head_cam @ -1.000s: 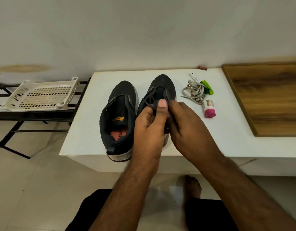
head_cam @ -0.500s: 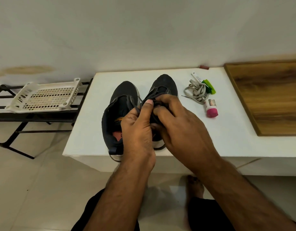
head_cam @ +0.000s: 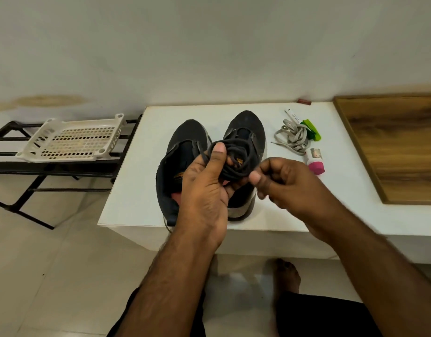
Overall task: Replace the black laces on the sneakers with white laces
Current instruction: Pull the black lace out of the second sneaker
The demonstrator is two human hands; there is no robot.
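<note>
At the bottom of the frame sat dark shorts and one bare foot (head_cam: 287, 273) on pale tiles. Above them, at frame centre, the left hand (head_cam: 204, 190) gripped a bundle of black laces (head_cam: 236, 158), thumb pressed on top, while the right hand (head_cam: 282, 182) pinched one strand of it with curled fingers. The hands and bundle hid much of two black sneakers (head_cam: 182, 152) standing side by side on a white table (head_cam: 136, 190); their orange insole labels were unreadable. Right of centre lay one coil of white laces (head_cam: 293, 137), touching a green clip (head_cam: 312, 128), near a pink-capped bottle (head_cam: 315, 161). A white basket (head_cam: 71, 139) rested on a black rack (head_cam: 20, 166) at left.
</note>
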